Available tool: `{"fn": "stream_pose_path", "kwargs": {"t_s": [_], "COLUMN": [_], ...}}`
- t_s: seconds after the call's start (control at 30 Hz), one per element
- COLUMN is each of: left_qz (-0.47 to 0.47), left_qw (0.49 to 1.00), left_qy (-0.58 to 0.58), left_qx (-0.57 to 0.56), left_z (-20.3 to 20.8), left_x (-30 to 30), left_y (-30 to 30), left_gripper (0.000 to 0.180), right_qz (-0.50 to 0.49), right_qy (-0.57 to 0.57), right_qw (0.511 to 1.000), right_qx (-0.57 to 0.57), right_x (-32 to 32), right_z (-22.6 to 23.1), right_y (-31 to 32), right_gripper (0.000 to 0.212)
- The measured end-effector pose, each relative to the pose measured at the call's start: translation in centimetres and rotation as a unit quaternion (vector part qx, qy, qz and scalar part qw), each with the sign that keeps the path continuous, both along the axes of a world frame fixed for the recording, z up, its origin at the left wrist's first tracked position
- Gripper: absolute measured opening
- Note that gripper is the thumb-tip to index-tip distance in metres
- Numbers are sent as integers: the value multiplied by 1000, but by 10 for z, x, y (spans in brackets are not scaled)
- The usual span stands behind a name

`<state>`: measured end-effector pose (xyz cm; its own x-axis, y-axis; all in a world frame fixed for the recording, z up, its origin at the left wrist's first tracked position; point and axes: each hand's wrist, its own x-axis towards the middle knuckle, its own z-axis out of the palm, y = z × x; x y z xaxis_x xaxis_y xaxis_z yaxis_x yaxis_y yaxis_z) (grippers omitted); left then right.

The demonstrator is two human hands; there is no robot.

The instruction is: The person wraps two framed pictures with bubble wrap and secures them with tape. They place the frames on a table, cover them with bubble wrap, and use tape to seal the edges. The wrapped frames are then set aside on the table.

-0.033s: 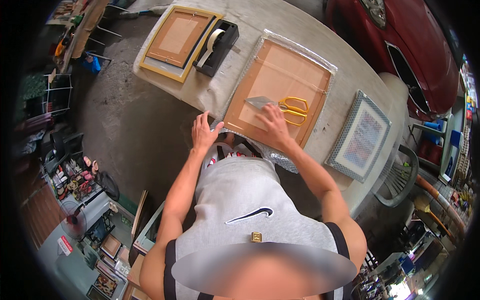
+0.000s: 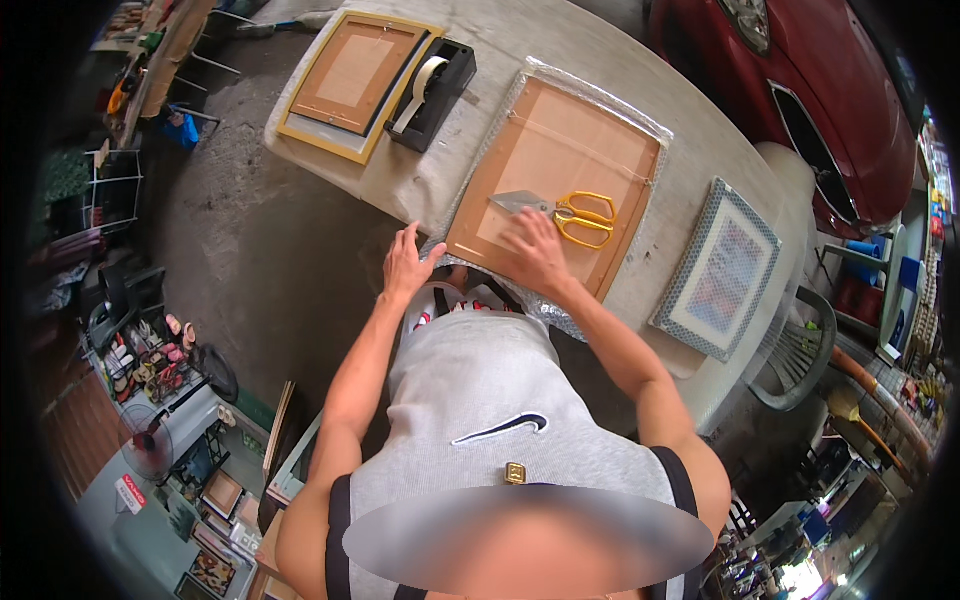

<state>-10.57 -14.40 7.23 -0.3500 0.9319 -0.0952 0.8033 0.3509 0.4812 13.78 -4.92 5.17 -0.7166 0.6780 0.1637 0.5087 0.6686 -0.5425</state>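
A large picture frame (image 2: 610, 150) lies back side up on the table, its brown backing facing me. Clear bubble wrap (image 2: 600, 100) shows around its edges and hangs over the near side of the table. Yellow-handled scissors (image 2: 583, 220) rest on the backing, blades pointing left. My right hand (image 2: 536, 250) is on the backing just below the blades, fingers spread, holding nothing. My left hand (image 2: 408, 265) is at the near left corner of the frame, by the wrap's edge, with its fingers apart.
On the table (image 2: 540, 40), a black tape dispenser (image 2: 435, 97) stands beside stacked frames (image 2: 360, 80) at far left. A bubble-wrapped picture (image 2: 720, 270) lies at right. Beyond are a red car (image 2: 840, 90) and a green plastic chair (image 2: 800, 350).
My right hand has drawn slightly left and nearer to me, away from the scissors' blades. My left hand has hardly moved.
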Motion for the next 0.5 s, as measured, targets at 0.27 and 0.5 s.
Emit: {"fn": "stream_pose_path", "kwargs": {"t_s": [0.27, 0.5], "left_qz": [-59, -246], "left_qw": [973, 961], "left_qy": [-215, -90], "left_qx": [66, 84], "left_z": [-37, -31], "left_x": [-13, -9], "left_y": [-13, -16], "left_gripper": [17, 12], "right_qz": [48, 20], "right_qy": [79, 78], "right_qw": [995, 995], "right_qx": [26, 51], "right_x": [-66, -66], "right_z": [-33, -28], "right_y": [-13, -17], "right_gripper": [39, 41]}}
